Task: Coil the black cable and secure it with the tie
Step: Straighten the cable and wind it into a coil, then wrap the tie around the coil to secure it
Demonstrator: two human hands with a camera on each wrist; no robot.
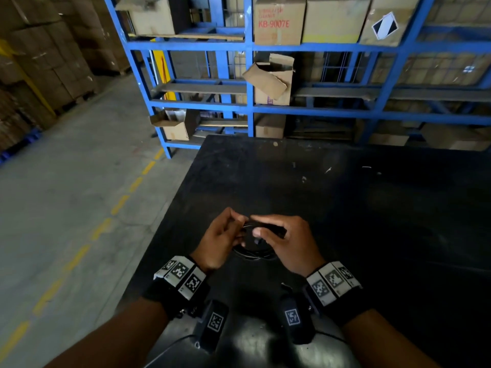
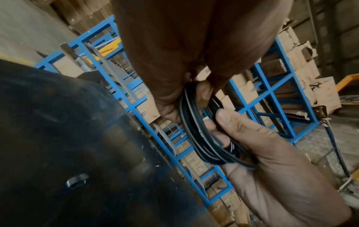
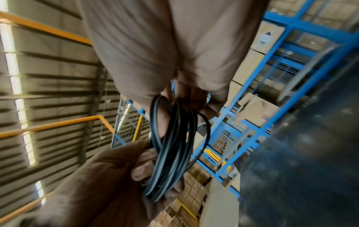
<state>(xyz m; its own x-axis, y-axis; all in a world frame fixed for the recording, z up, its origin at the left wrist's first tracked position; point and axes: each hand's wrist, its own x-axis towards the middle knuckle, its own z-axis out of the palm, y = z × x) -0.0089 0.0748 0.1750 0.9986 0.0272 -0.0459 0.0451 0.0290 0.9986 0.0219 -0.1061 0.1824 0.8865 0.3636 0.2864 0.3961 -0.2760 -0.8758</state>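
The black cable (image 1: 252, 249) is wound into a small coil of several loops, held just above the black table (image 1: 358, 208). My left hand (image 1: 236, 225) grips the coil's left side, fingers curled round the strands. My right hand (image 1: 255, 224) pinches its upper right side between thumb and forefinger. A flat black piece (image 1: 275, 229) sticks out past the right fingers; I cannot tell whether it is the tie or a plug. In the left wrist view the coil (image 2: 198, 133) runs between both hands. The right wrist view shows the coil (image 3: 170, 150) hanging from my right hand (image 3: 186, 107).
A small dark looped scrap (image 2: 75, 181) lies on the table near my left wrist. Blue racking (image 1: 249, 107) with cardboard boxes stands right behind the table's far edge. Concrete floor with a dashed yellow line (image 1: 119, 205) lies to the left.
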